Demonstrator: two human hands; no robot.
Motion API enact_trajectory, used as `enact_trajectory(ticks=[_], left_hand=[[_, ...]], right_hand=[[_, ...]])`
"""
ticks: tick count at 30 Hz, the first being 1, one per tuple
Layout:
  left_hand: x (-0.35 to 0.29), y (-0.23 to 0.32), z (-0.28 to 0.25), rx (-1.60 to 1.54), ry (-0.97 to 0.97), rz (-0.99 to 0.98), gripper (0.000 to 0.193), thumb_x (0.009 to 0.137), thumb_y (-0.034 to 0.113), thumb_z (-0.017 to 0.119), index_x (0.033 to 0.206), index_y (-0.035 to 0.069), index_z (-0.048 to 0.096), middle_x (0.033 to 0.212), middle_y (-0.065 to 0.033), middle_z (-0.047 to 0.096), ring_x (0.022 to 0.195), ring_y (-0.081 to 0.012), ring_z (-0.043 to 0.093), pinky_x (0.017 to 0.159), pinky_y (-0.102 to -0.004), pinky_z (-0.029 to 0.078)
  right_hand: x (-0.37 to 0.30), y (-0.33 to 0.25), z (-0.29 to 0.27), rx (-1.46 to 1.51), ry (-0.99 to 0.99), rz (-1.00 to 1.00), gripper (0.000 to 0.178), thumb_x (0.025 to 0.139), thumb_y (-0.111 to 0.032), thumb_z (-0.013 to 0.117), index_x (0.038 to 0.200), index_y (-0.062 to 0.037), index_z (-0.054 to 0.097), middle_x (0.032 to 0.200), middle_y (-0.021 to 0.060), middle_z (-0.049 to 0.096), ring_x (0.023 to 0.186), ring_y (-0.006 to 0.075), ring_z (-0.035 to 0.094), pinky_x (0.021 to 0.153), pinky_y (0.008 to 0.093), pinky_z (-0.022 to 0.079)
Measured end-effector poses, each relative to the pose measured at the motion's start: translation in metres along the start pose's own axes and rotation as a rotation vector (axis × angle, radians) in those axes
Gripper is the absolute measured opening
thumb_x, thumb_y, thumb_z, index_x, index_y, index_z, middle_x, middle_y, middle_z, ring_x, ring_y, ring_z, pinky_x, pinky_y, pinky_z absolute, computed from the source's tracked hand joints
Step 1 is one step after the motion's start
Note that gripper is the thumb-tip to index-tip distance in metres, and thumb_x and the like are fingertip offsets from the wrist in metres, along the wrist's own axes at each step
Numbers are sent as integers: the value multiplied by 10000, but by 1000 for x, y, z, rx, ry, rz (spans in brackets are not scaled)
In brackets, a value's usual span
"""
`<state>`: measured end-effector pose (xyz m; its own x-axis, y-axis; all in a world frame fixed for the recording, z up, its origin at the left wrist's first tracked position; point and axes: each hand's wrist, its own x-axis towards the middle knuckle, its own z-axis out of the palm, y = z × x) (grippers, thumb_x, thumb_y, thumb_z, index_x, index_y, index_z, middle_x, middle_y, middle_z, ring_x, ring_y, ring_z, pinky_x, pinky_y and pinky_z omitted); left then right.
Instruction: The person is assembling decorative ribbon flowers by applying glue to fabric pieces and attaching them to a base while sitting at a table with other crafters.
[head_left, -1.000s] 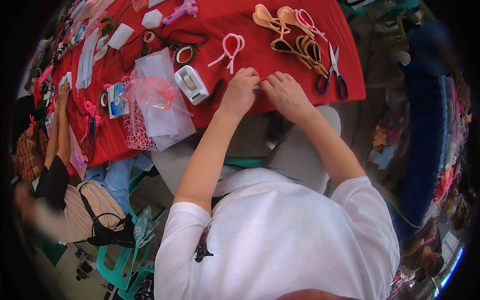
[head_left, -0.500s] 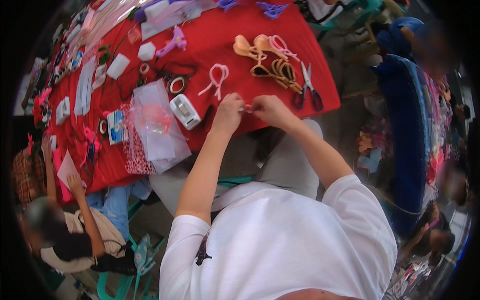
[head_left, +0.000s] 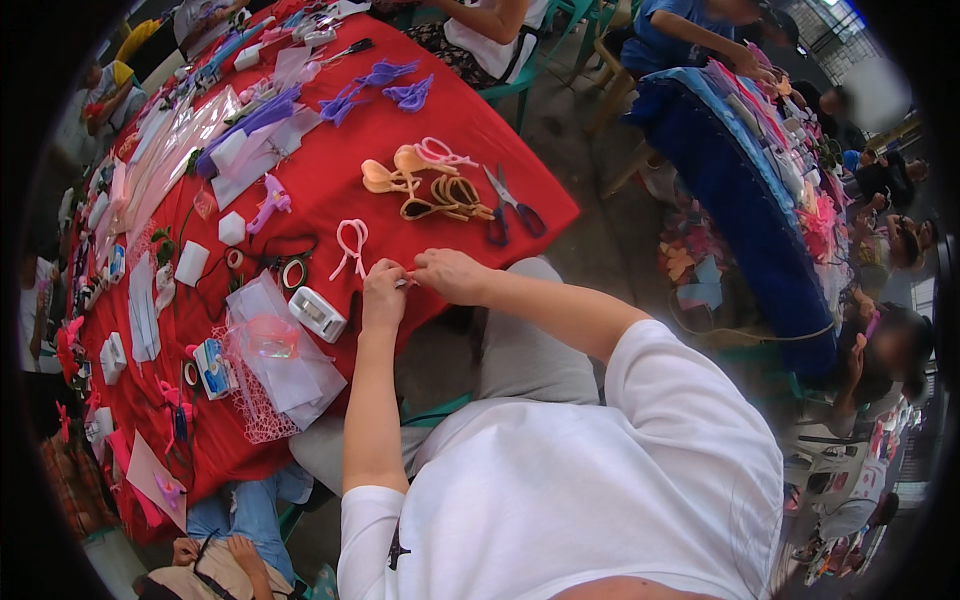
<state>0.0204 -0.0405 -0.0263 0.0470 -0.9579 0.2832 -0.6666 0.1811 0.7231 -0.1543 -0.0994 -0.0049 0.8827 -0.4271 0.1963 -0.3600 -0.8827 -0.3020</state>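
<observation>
Just off the front edge of the red-covered table, my hands meet with fingertips pinched together. My left hand (head_left: 384, 292) is closed on one end of a small pink piece (head_left: 406, 282), mostly hidden by the fingers. Closed on its other side is my right hand (head_left: 450, 275). Beyond them on the cloth lies a pink fuzzy wire loop (head_left: 350, 247). Peach and pink loops (head_left: 405, 168) and brown loops (head_left: 448, 198) sit farther right. Scissors with dark handles (head_left: 516, 208) rest beside these, blades spread. Left of my hands stands a white tape dispenser (head_left: 318, 314).
White sheets in clear plastic (head_left: 290, 365), a tape roll (head_left: 293, 272), a purple-pink glue gun (head_left: 270, 203) and purple bows (head_left: 385, 75) lie on the red cloth (head_left: 470, 110). A seated person (head_left: 225, 560) is at lower left. A blue-draped table (head_left: 730, 210) stands to the right.
My view has turned, so the table appears shifted left. Both hands stay pinched together. The left neighbour's hands have let go of a pale pink sheet and now rest in the lap.
</observation>
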Motion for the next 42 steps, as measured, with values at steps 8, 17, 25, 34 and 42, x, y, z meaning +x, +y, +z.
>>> enact_trajectory(ticks=[8, 17, 25, 34, 42], left_hand=[[-3, 3, -3, 25, 1, -11, 125, 704, 16, 782, 757, -19, 674, 830, -134, 628, 812, -313, 628, 721, -411, 498], [-3, -3, -2, 19, 28, 27, 122, 697, 21, 786, 763, -7, 687, 817, -128, 630, 802, -313, 633, 723, -416, 499], [-7, -3, -6, 67, 24, -39, 149, 683, 6, 802, 809, 17, 725, 849, -107, 656, 800, -274, 663, 713, -371, 522], [-6, 1, 0, 88, 49, -18, 118, 712, 31, 786, 817, 20, 732, 861, -104, 659, 803, -274, 662, 721, -368, 522], [-7, -1, -1, 59, 48, -20, 125, 720, 23, 774, 836, 15, 730, 880, -104, 662, 817, -277, 660, 728, -369, 522]], right_hand=[[-9, 2, -20, -384, -61, -512, 113, 804, -169, 588, 859, -82, 634, 944, 38, 559, 929, 194, 548, 805, 328, 461], [-19, 21, -25, -370, -32, -563, 126, 795, -168, 586, 866, -76, 637, 960, 45, 562, 929, 195, 549, 814, 326, 468], [-19, 17, -26, -159, -9, -183, 130, 777, -165, 633, 870, -74, 645, 957, 62, 551, 956, 233, 536, 809, 353, 449], [4, -5, 5, 106, 226, 236, 218, 757, -178, 726, 955, -101, 681, 989, 74, 563, 994, 256, 529, 825, 384, 406], [11, 8, 16, 247, 106, 249, 134, 735, -113, 739, 863, -111, 699, 943, 45, 578, 978, 234, 539, 830, 377, 394]])
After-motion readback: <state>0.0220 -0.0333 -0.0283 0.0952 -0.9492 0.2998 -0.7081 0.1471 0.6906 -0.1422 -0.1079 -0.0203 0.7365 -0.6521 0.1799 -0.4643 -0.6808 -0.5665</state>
